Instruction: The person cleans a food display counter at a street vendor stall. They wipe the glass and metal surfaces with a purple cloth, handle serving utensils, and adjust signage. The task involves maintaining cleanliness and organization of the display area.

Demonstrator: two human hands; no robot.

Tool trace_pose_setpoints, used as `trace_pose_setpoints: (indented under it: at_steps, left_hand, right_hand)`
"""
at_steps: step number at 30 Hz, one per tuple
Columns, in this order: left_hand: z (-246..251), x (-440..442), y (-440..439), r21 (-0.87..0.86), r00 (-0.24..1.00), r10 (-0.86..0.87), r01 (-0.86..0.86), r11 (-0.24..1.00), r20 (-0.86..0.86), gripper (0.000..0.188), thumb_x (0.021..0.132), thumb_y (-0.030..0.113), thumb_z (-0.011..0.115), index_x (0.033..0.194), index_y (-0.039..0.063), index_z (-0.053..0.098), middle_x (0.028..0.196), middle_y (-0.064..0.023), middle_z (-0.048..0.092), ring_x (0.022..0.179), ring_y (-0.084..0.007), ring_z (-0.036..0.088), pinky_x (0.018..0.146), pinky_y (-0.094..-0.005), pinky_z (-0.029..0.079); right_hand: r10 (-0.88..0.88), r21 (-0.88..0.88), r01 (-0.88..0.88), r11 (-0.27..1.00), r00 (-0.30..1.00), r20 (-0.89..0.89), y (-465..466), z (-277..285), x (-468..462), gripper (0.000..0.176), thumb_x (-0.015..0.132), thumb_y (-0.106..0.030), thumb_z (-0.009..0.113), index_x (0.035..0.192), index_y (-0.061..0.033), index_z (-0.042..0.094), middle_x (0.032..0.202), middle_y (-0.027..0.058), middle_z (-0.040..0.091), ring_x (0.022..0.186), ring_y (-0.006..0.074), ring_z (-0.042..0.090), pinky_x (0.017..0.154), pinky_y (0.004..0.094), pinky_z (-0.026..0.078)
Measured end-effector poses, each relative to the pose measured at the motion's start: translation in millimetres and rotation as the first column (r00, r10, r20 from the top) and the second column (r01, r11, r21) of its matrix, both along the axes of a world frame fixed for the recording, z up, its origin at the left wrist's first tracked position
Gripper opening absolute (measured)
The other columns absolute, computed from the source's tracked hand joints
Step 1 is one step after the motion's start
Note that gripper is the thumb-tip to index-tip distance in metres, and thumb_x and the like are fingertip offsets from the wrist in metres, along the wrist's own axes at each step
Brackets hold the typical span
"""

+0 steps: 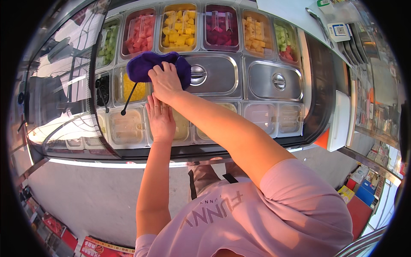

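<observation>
My right hand [166, 81] presses its fingers on a purple cloth [141, 66], which lies over the left part of a steel lid [221, 75] and the rim beside it. Just below, my left hand [160, 120] rests flat with its fingers extended, over the lower row of clear-lidded containers, and holds nothing. Its fingertips reach the base of my right hand. To the left of the hands are a container of yellow food [133, 91] with a black-handled utensil [129, 99] and a container of black food [102, 93].
Along the back stand containers of diced fruit: red [140, 35], yellow [179, 30], dark magenta [221, 35] and orange [255, 35]. A second steel lid [273, 75] lies at right. A curved glass cover [61, 80] is at left; an orange-and-white box [338, 120] stands at right.
</observation>
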State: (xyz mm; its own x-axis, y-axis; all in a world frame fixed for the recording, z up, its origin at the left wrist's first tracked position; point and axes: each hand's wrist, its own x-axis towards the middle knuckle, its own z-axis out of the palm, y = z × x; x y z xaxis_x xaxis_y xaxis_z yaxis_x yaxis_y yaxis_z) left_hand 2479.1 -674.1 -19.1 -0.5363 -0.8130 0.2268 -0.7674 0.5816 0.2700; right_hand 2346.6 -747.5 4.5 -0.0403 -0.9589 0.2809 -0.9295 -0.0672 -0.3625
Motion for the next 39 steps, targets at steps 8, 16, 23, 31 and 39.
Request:
trace_pose_setpoints:
  at_steps: [8,16,23,31,39]
  left_hand:
    - [5,-14,5,-0.094,0.978,0.124,-0.109,0.990,0.169,0.042,0.099,0.021,0.050,0.135,0.000,0.053,0.145,-0.0246,0.045,0.138,-0.0394,0.037,0.116,-0.0550,0.022]
    - [-2,-20,7,-0.119,0.949,0.159,-0.131,0.984,0.274,0.046,0.100,0.023,0.049,0.139,-0.002,0.047,0.148,-0.0250,0.039,0.141,-0.0388,0.033,0.116,-0.0537,0.023]
    - [30,-54,21,-0.048,0.833,0.259,-0.271,0.961,0.489,0.053,0.101,0.027,0.047,0.143,-0.004,0.040,0.153,-0.0269,0.030,0.143,-0.0443,0.027,0.117,-0.0571,0.017]
    - [39,-223,116,0.059,0.875,-0.472,0.480,0.875,-0.106,0.043,0.090,0.018,0.064,0.128,-0.002,0.057,0.139,-0.0217,0.051,0.134,-0.0391,0.043,0.112,-0.0554,0.030]
    - [31,-237,134,-0.038,0.919,-0.392,0.394,0.918,0.042,0.050,0.087,0.022,0.066,0.130,-0.001,0.055,0.144,-0.0231,0.046,0.135,-0.0414,0.042,0.114,-0.0599,0.026]
  right_hand:
    - [-0.020,0.090,0.042,0.995,0.972,-0.236,50,8,-101,0.030,0.084,-0.016,0.058,0.114,-0.0112,0.062,0.122,0.0094,0.057,0.103,0.0328,0.050,0.083,0.0478,0.041]
    - [-0.058,0.341,0.151,0.928,0.962,-0.269,129,37,-149,0.022,0.082,-0.015,0.061,0.101,-0.0053,0.066,0.096,0.0129,0.064,0.087,0.0294,0.061,0.068,0.0408,0.051]
    - [-0.175,0.029,0.174,0.984,0.984,0.019,194,73,-210,0.019,0.074,-0.021,0.069,0.089,-0.0103,0.067,0.082,0.0038,0.060,0.080,0.0256,0.058,0.069,0.0375,0.047]
    - [-0.232,-0.035,0.230,0.973,0.950,-0.207,201,25,-282,0.019,0.079,-0.015,0.066,0.098,-0.0134,0.066,0.101,0.0062,0.057,0.096,0.0296,0.051,0.083,0.0430,0.043]
    - [-0.565,0.118,0.672,0.731,0.694,-0.447,268,36,-401,0.025,0.080,-0.017,0.064,0.104,-0.0122,0.061,0.104,0.0078,0.056,0.097,0.0346,0.054,0.080,0.0483,0.047]
